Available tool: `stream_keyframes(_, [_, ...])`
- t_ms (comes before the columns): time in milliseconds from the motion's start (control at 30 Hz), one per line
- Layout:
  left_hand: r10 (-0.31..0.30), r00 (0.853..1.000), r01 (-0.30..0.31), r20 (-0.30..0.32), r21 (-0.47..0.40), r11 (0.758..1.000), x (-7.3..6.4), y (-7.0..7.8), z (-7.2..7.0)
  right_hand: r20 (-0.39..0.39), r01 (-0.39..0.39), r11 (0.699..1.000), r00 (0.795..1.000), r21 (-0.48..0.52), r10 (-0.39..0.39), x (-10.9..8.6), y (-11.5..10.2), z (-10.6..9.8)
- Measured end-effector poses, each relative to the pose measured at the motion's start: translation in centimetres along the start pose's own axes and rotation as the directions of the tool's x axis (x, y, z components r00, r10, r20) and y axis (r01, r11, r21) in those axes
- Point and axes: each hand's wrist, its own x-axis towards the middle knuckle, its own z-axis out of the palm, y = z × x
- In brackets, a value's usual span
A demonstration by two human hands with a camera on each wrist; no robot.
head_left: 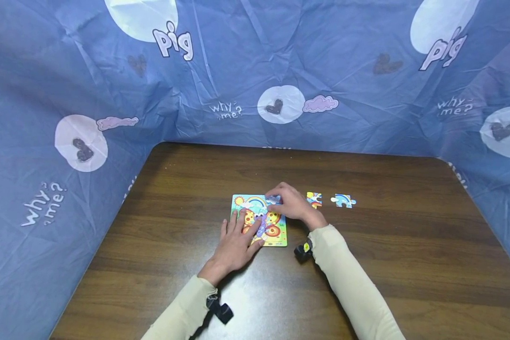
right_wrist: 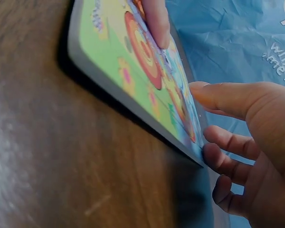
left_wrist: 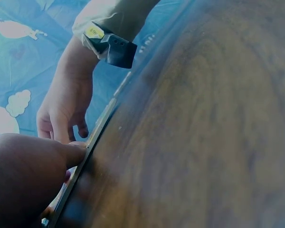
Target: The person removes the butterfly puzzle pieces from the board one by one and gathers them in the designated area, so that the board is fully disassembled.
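A butterfly jigsaw puzzle in a thin square tray lies on the table, its picture showing a sun and a rainbow. My left hand rests on its lower left part with fingers spread out. At the upper right corner, my right hand holds a bluish puzzle piece between thumb and fingers, right over the puzzle. In the right wrist view the right thumb meets the puzzle's surface, and the other fingers curl by its far edge. The left wrist view shows the left thumb at the tray's edge.
Two loose puzzle pieces lie right of the puzzle: a yellow and red one near the right wrist, and a rainbow one farther right. The brown wooden table ends at a blue printed cloth behind and at the sides.
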Motion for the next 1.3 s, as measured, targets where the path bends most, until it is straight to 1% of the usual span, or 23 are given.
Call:
stream_keyframes(133, [-0.004, 1.0, 0.004, 0.004, 0.011, 1.0, 0.1, -0.3, 0.0, 0.002, 0.011, 1.0, 1.0, -0.024, -0.011, 0.0, -0.2, 0.3])
stream_keyframes(267, [0.006, 1.0, -0.005, -0.017, 0.025, 1.0, 0.1, -0.6, 0.0, 0.009, 0.016, 0.999, 1.0, -0.042, -0.016, 0.1, -0.3, 0.6])
stream_keyframes(333, [0.007, 1.0, -0.007, -0.018, 0.026, 1.0, 0.0, -0.7, -0.1, 0.013, 0.014, 0.999, 1.0, -0.05, -0.013, 0.2, -0.3, 0.7])
stream_keyframes(433, [0.012, 1.0, -0.012, -0.021, 0.012, 1.0, -0.1, -0.7, -0.2, 0.019, 0.007, 0.998, 1.0, -0.07, -0.005, 0.3, -0.4, 0.8])
stream_keyframes(567, [0.005, 1.0, -0.005, -0.006, 0.012, 1.0, -0.1, -0.8, -0.3, 0.033, 0.002, 0.996, 0.999, -0.095, 0.001, 0.4, -0.4, 1.0])
stream_keyframes(667, [0.001, 1.0, -0.001, 0.001, 0.017, 1.0, -0.1, -0.8, -0.3, 0.034, -0.008, 0.995, 0.999, -0.098, 0.011, 0.4, -0.4, 1.1])
stream_keyframes(800, [0.003, 1.0, -0.003, -0.004, 0.022, 1.0, 0.0, -0.8, -0.2, 0.028, -0.02, 0.995, 0.999, -0.095, 0.023, 0.4, -0.2, 1.2])
stream_keyframes(1100, [0.001, 1.0, -0.001, -0.004, 0.026, 1.0, 0.1, -0.6, -0.1, 0.041, 0.0, 0.991, 0.999, -0.133, 0.006, 0.6, -0.1, 1.1])
stream_keyframes(1300, [0.008, 1.0, -0.008, -0.003, 0.025, 1.0, 0.1, -0.6, 0.0, 0.045, 0.007, 0.99, 0.999, -0.141, 0.0, 0.6, -0.1, 1.1])
